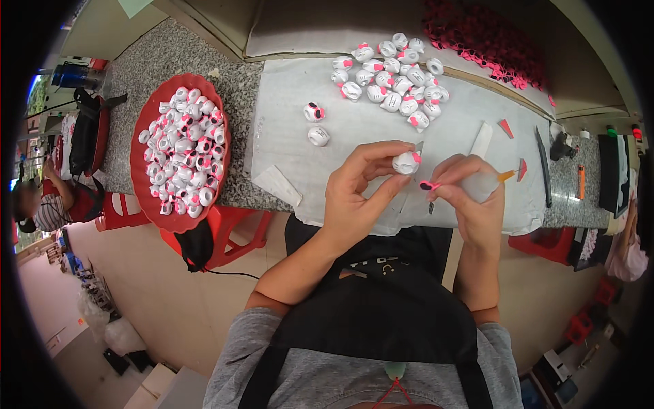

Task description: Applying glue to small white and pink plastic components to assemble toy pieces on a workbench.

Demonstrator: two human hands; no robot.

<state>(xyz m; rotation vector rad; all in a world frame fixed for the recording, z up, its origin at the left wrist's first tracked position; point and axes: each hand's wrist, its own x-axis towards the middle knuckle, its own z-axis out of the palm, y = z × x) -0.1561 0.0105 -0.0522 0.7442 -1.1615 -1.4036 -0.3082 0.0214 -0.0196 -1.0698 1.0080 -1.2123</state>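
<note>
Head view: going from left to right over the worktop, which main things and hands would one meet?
Red scalloped tray, white tapered strip, left hand, rounded white-and-pink piece at its fingertips, small pink-and-black piece, right hand, slim black tool, slender orange tool.

You're in small-parts workshop here: white-and-pink pieces massed beyond your fingers, heaped red tray to their left, pink parts piled farther off, another person far left.

Held white piece looks glossy, smooth, plastic; bottle, translucent plastic. Basin is smooth plastic. Table appears speckled, stone-like; sheet, smooth, paper or plastic unclear. Apron: matt cloth.
</note>
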